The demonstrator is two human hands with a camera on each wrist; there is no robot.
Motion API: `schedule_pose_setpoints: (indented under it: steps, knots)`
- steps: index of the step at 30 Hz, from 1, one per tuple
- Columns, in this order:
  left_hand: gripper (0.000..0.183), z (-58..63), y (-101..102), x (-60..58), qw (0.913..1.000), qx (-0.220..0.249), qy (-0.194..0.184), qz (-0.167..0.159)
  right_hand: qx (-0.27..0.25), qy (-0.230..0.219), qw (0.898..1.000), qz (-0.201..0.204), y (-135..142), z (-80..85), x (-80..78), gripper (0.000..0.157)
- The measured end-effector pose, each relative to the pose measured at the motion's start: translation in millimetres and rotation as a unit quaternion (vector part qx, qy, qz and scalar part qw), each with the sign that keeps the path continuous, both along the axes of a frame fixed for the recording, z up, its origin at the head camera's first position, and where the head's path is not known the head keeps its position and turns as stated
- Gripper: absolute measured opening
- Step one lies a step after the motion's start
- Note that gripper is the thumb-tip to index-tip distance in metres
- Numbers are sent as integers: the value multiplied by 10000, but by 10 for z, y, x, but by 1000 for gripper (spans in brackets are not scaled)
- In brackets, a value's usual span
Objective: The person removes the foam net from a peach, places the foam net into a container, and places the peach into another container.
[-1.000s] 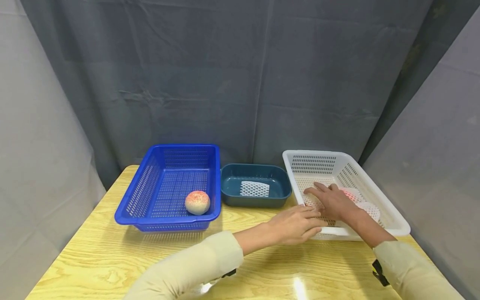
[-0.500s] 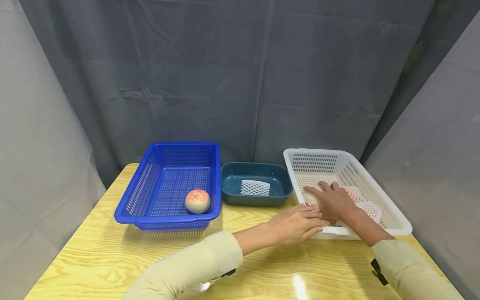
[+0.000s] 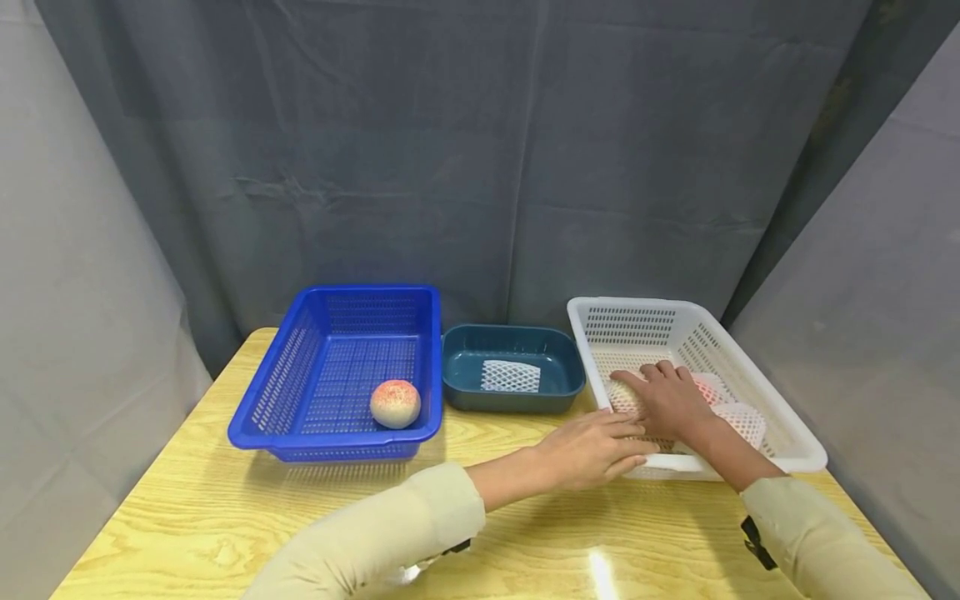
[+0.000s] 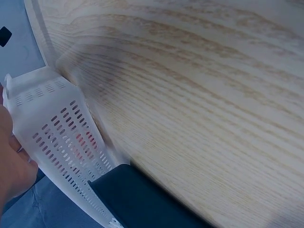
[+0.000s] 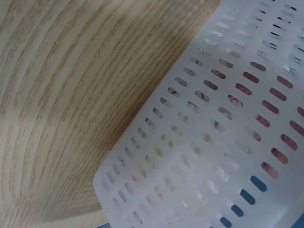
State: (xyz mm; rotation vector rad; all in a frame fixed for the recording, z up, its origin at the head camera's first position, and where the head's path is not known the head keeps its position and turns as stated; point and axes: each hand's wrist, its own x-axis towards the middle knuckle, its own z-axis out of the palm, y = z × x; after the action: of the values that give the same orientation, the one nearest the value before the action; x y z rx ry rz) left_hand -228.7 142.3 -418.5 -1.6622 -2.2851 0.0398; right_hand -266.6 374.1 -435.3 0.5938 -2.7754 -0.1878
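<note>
In the head view my right hand (image 3: pixel 667 404) reaches into the white basket (image 3: pixel 806 454), its fingers gripping a pale round fruit (image 3: pixel 625 398) in a white foam net. The hand hides part of that fruit. My left hand (image 3: pixel 592 450) lies across the near left corner of this basket, fingers extended beside the netted fruit. To the right, partly behind the right hand, are a reddish netted fruit (image 3: pixel 708 387) and a white foam net (image 3: pixel 742 423). The right wrist view shows only the slotted basket wall (image 5: pixel 190 156), with pale and reddish shapes behind it.
A blue basket (image 3: pixel 258 429) stands at the left, holding a bare peach (image 3: pixel 395 404). Between the baskets sits a dark green tray (image 3: pixel 457 396) with a loose white foam net (image 3: pixel 510 376) in it. Grey cloth (image 3: pixel 375 150) hangs behind the wooden table (image 3: pixel 187 517).
The right hand has shifted very slightly over the netted fruit, its fingers drawing a little closer together. The left hand stays at the basket corner.
</note>
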Motion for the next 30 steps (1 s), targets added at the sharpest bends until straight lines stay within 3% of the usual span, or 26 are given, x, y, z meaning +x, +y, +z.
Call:
schedule_pose_setpoints:
  steps: [8,12,22,30]
  knots:
    - [42,20,-5,22,9992,3,-370,162,-174,208,9994,234,-32,-2,-27,81]
    - [41,17,-1,20,9984,136,-532,164,-244,215,9994,105,-40,24,-23,83]
    - [40,7,0,13,9984,270,-483,65,-448,195,9984,-286,-46,85,1,92]
    - [39,16,-6,12,9981,329,-511,17,-842,291,9944,-576,-72,148,14,85]
